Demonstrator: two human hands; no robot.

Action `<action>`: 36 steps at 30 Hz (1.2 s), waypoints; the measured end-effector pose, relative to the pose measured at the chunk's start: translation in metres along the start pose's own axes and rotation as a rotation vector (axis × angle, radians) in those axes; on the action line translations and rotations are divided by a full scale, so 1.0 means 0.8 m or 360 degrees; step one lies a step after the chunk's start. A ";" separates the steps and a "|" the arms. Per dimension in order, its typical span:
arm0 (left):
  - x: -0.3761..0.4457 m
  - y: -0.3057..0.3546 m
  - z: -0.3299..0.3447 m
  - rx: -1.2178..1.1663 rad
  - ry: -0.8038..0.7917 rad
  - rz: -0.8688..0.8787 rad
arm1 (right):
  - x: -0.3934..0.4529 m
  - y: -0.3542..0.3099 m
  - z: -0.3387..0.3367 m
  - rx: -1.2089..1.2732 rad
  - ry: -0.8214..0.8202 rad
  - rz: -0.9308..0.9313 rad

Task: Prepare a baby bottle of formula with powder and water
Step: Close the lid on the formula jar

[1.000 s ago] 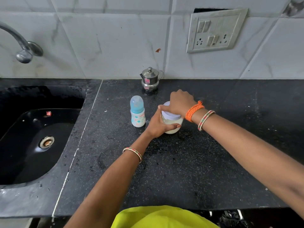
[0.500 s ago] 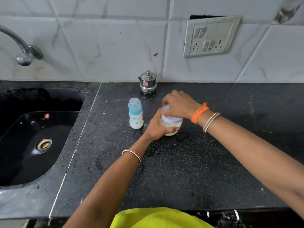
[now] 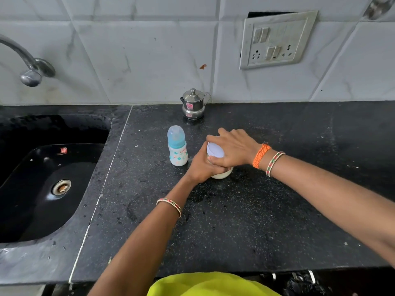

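The left hand holds the powder jar on the worktop while the right hand has its grip closed round the lid, so the opening step is in hand (the capped baby bottle waits at 9 o'clock of the jar), and next the lid must lift off.

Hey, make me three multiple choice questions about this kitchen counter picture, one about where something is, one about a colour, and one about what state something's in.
1. Where does the baby bottle stand?
A. In the sink
B. On the counter, left of the jar
C. On the wall socket

2. What colour is the bottle's cap?
A. Light blue
B. Red
C. Black

3. What is happening with the jar?
A. It lies tipped over, untouched
B. Both hands grip it
C. It hangs under the tap

Answers: 1 B, it stands on the black counter beside the jar. 2 A, the domed cap is pale blue. 3 B, the left hand holds the body and the right hand grips the lid.
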State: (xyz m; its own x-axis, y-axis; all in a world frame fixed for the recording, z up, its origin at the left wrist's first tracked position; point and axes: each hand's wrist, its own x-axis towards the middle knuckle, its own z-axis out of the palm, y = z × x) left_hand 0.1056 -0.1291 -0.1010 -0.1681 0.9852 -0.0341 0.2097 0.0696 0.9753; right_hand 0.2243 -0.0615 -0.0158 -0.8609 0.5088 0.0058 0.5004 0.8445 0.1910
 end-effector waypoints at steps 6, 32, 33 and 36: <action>0.002 -0.009 0.008 0.0025 0.0170 -0.0046 | -0.002 -0.023 0.001 0.0022 0.0120 0.0422; 0.166 0.120 -0.144 -0.0164 0.0395 -0.0021 | 0.212 0.210 -0.001 0.0882 -0.0285 0.0769; 0.166 0.114 -0.145 -0.0158 0.0399 -0.0046 | 0.217 0.211 0.002 0.0878 -0.0320 0.0732; 0.162 0.101 -0.148 -0.0121 0.0415 -0.0096 | 0.226 0.210 0.001 0.0839 -0.0365 0.0643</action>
State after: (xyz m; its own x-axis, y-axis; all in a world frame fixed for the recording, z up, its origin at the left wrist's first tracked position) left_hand -0.0129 -0.0140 -0.0007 -0.4227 0.9051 -0.0451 0.1207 0.1056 0.9871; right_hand 0.1524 0.1723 0.0167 -0.5858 0.7734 -0.2424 0.8050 0.5207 -0.2842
